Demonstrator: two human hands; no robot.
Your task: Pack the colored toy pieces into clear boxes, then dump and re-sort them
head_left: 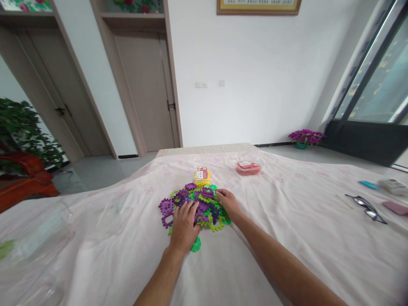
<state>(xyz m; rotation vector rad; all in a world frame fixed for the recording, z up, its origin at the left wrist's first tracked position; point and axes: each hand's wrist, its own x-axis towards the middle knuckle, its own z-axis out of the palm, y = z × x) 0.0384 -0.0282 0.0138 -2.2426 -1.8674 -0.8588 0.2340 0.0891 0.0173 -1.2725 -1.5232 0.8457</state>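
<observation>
A heap of plastic gear-shaped building pieces (202, 207), purple, lime and green, lies on the cloth in front of me. My left hand (185, 223) rests on the near left part of the heap, its fingers spread over purple pieces. At the heap's right edge is my right hand (228, 203), fingertips touching the pieces, thumb mostly hidden. Neither hand visibly lifts anything. One green round piece (196, 245) lies just beside my left wrist. Right behind the heap sits a clear box with yellow contents (203, 175).
A clear box of red contents (247, 167) stands farther back on the pale cloth (134, 221). To the right lie eyeglasses (366, 208), a blue item (369, 185) and a dark pink item (395, 208). Transparent plastic packaging (41, 238) covers the left side.
</observation>
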